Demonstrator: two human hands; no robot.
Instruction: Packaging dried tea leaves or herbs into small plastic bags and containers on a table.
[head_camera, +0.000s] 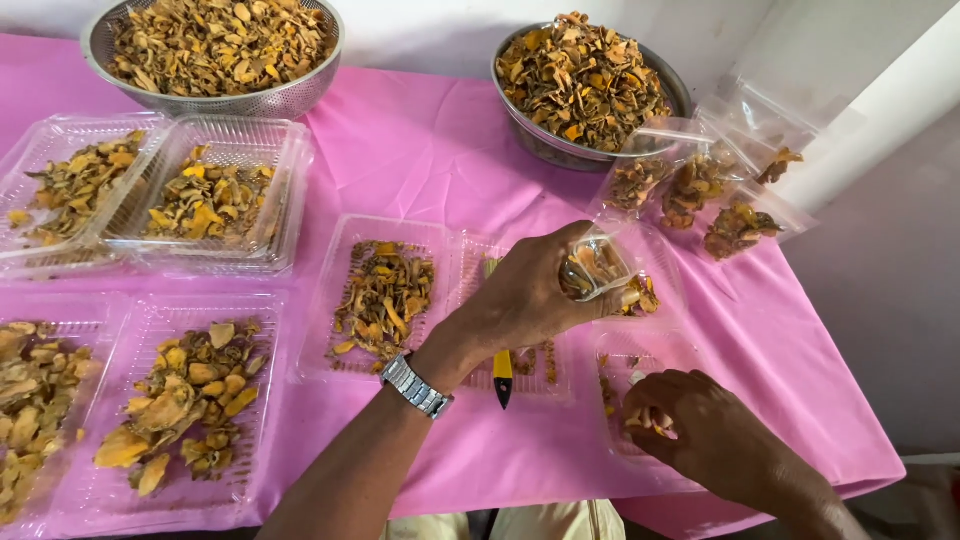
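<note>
Right hand (700, 425) at near edge of pink surface (450, 150), fingers pinched on dried yellow pieces (648, 420) inside clear tray (640, 352). Left hand (530, 295), metal watch (415, 386) on wrist, gripping small clear cup (597, 266) of pieces, tipped over tray. Yellow-black pen (503, 375) under left wrist. Filled trays left. Small packed bags (700, 195) right. Two steel bowls (215, 50) of pieces at far edge.

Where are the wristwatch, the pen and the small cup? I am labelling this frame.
wristwatch (416, 386), head view, on its metal band.
pen (503, 375), head view, on its yellow barrel.
small cup (596, 268), head view, on its clear wall.
</note>
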